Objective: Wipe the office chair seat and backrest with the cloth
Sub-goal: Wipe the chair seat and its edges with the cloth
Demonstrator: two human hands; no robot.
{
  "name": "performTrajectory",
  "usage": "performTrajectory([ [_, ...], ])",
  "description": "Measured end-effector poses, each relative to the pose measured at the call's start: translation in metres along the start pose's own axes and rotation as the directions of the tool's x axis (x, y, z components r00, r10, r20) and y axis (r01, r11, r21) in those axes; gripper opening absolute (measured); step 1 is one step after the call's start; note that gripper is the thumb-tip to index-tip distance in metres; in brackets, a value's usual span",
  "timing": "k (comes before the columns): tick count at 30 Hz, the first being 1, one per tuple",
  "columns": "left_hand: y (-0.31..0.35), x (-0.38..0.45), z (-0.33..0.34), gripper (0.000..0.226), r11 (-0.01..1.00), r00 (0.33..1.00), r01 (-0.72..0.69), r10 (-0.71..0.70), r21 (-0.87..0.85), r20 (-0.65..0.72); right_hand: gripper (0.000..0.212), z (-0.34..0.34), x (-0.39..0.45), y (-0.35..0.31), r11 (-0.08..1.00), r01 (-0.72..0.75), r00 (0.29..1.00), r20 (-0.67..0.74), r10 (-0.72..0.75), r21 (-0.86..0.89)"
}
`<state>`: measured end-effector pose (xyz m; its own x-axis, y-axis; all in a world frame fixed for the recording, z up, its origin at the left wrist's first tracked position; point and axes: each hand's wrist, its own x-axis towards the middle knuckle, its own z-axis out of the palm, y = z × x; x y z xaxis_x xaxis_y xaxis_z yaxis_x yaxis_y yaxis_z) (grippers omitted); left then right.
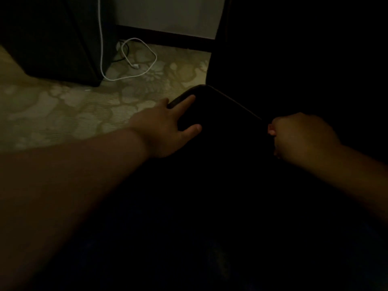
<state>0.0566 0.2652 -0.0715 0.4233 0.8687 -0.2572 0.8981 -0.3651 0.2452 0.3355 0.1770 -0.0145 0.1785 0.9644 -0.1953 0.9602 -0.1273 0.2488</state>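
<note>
two bare forearms are reaching forward from the bottom corners of the dim view, the left one filling the lower left. left hand (pixel 165 127) is lying on the near left corner of the office chair seat (pixel 214 114), its fingers straight and spread, the forefinger stretching along the rounded rim and the thumb pointing across the top surface. right hand (pixel 302 136) is hovering or resting over the seat's right side with its fingers curled under into a loose fist; a thumbnail is showing at its left edge, but whether it is pinching anything is impossible to tell in this darkness, and no cloth is making itself out against the black. the seat is looking black and smooth, with a rounded corner and a thin paler line of piping running along its edge from the corner down toward the right hand; most of its surface is melting into shadow. behind it a tall dark shape, probably the backrest (pixel 273 49), is standing upright on the right, its details hidden. beyond the chair, pale patterned carpet (pixel 63 106) with large flower-like blotches is spreading to the left. a white cable (pixel 144 59) is hanging down beside a dark cabinet (pixel 52 43) and looping on the carpet, its plug lying within the loop. a light wall (pixel 168 13) with a dark skirting strip is closing the background.
</note>
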Motion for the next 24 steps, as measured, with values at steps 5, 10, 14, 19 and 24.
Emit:
performTrajectory([
  [5,-0.003,-0.001,0.008,0.085,0.998,0.995,-0.037,0.032,-0.049,-0.093,0.019,-0.008,0.041,-0.051,0.994,0.086,0.99,-0.11,-0.093,-0.067],
  [10,-0.005,-0.009,0.011,0.084,0.996,0.995,-0.022,0.014,-0.081,-0.098,0.024,-0.016,0.03,-0.036,0.985,0.116,0.993,0.031,-0.113,-0.13],
  [14,-0.004,-0.012,0.012,0.082,0.996,0.99,-0.032,0.019,-0.089,-0.142,0.02,-0.021,0.028,-0.041,0.979,0.112,0.992,0.078,-0.1,-0.173],
  [19,-0.01,-0.026,0.018,0.08,0.987,0.986,-0.001,-0.026,-0.161,-0.163,0.014,-0.024,0.07,-0.094,0.988,0.149,0.986,-0.069,-0.151,-0.037],
  [24,-0.015,-0.048,0.025,0.078,0.977,0.976,0.074,-0.112,-0.199,-0.189,0.012,-0.028,0.048,-0.087,0.985,0.161,0.986,-0.058,-0.157,0.058],
])
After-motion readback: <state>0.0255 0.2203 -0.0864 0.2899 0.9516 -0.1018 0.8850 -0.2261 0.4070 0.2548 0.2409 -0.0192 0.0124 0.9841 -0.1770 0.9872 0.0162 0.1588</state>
